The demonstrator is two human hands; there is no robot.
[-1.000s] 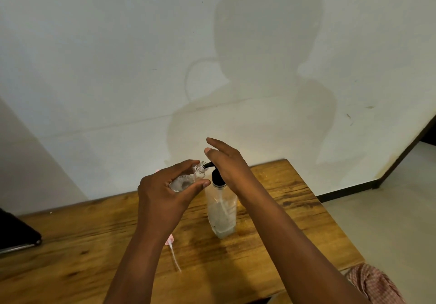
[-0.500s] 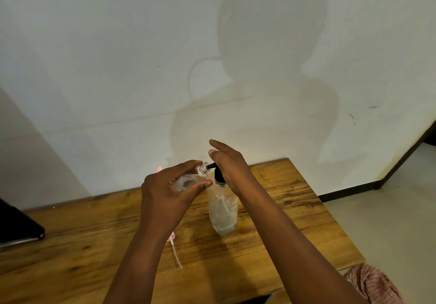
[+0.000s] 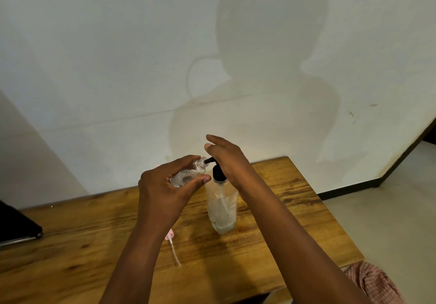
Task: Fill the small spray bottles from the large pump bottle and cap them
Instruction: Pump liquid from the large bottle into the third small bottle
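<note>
Head view looks down on a wooden desk [image 3: 271, 252]; a large clear pump bottle [image 3: 221, 207] stands upright on it; the right hand [image 3: 227, 158] rests on its black pump head, fingers straight; the left hand [image 3: 165, 185] grips a small spray bottle [image 3: 188, 175], tilted, uncapped mouth at the nozzle; a pink spray cap [image 3: 170, 237] with its tube lies on the desk nearer the person.

small spray bottle [image 3: 186, 177]: clear, uncapped, tilted at nozzle | pump bottle [image 3: 221, 206]: clear, upright, black pump
</note>
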